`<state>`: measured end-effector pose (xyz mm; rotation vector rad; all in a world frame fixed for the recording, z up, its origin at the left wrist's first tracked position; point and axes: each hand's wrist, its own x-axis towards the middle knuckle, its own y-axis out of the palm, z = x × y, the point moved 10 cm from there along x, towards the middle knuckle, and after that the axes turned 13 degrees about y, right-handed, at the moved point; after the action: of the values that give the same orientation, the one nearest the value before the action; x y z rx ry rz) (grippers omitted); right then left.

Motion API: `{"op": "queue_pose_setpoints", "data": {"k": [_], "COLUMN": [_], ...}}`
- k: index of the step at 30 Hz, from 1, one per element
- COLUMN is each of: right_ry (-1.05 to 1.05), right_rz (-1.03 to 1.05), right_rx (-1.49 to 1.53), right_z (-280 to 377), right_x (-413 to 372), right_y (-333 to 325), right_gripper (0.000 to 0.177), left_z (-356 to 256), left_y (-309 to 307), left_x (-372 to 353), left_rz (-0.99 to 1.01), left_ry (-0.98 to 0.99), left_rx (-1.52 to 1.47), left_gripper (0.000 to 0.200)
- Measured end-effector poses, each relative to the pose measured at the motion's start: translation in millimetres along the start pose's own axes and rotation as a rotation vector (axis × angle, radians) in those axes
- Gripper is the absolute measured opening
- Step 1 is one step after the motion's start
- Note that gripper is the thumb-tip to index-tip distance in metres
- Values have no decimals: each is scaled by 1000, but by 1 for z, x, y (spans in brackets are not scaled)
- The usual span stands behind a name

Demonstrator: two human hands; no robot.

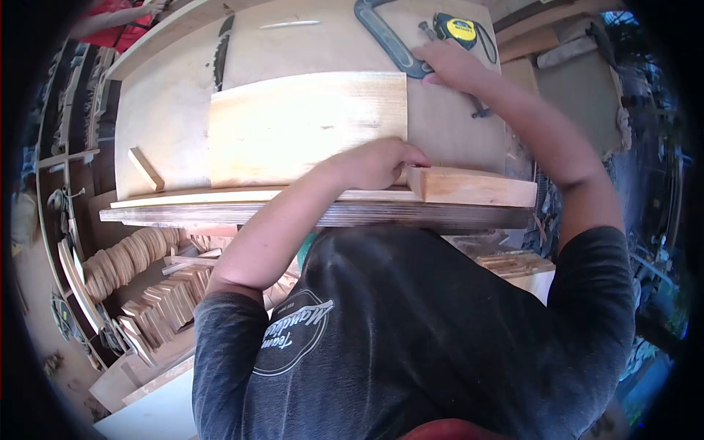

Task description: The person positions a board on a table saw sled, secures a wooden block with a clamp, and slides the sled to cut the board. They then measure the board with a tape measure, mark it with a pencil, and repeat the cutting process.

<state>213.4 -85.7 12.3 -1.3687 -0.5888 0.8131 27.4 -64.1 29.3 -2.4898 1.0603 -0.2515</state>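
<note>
My left hand [378, 165] is at the near edge of a pale wooden board [308, 125], its fingers curled by the end of a wooden block [477, 187]; what they pinch, if anything, is hidden. The board lies flat on the workbench [169, 132]. Farther off to the right, my right hand [451, 64] has its fingers on the lower end of a dark C-shaped clamp [396, 48], closed round it. A yellow and black tape measure [458, 29] lies just beyond that hand.
On the bench are a saw blade [221, 53], a white pencil-like stick [291, 23] and a small wood strip [147, 169]. Stacked wood pieces [165, 304] and round wooden discs [128, 257] stand at the lower left. Part of another person [121, 26] shows at the upper left.
</note>
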Motion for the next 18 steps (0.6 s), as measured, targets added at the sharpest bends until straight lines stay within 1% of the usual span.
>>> {"op": "queue_pose_setpoints", "data": {"k": [1,3,4,5,7,8,9,11,12,13,14,15,17,18], "right_ry": [-5,-162,-232,-232,-166,-170,-167,-8,-5,149,305,310,511,438], "right_rz": [-16,123,99,81,129,70,78,-105,-96,-22,44,37,31,-94], "right_rx": [-8,-31,-19,-32,-68,-43,-41,324,325,407,483,476,917,1029], "right_z": [-2,6,12,10,13,14,14,-4,-6,-20,-35,-31,-39,-27], "right_x": [5,10,11,14,12,12,11,20,23,29,30,25,8,-3], "right_y": [-5,-2,-8,-14,-20,-32,-33,-63,-71,-76,-80,-91,-101,-120], "right_gripper": [55,51,48,48,49,46,46,43,43,34,26,26,38,28], "left_z": [0,2,1,-2,1,2,6,8,5,2,1,1,0,0], "left_y": [-1,1,1,-2,0,1,1,5,1,-2,-2,-2,-2,-2], "left_x": [0,0,0,1,-1,-2,-2,-3,-4,-6,-7,-6,-7,-6], "left_rz": [-6,17,26,23,20,21,16,11,-19,-47,-34,-33,-41,-41], "left_ry": [3,-10,-35,-27,-67,-64,-58,-54,-67,-80,-106,-97,-73,-69], "left_rx": [17,-43,-37,-16,-20,-19,-19,-36,-29,-21,-16,-11,20,19], "left_gripper": [47,49,50,50,49,49,48,47,44,41,40,40,39,39]}}
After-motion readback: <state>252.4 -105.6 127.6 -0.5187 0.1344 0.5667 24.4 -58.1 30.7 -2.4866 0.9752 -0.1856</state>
